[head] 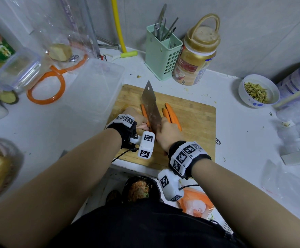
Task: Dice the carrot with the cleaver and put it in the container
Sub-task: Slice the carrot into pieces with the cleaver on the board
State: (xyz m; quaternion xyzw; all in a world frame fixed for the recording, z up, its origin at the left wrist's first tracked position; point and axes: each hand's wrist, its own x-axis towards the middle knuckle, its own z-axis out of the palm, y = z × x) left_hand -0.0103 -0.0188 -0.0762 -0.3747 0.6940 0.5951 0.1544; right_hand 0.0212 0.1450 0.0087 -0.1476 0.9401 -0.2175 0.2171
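I take the cutting board (195, 122) as my landmark. On its middle, my right hand (167, 134) is clenched around the handle of the cleaver (150, 102), the blade running lengthwise away from me, which I judge suits splitting the carrot into strips before dicing. My left hand (136, 119) sits at the board's left part, fingers curled onto a carrot piece (143, 111) just left of the blade, apparently pinning it against rolling. Cut carrot strips (171, 115) lie just right of the blade, out of its way. The clear container (99, 83) waits touching the board's left edge, handy for scooping later.
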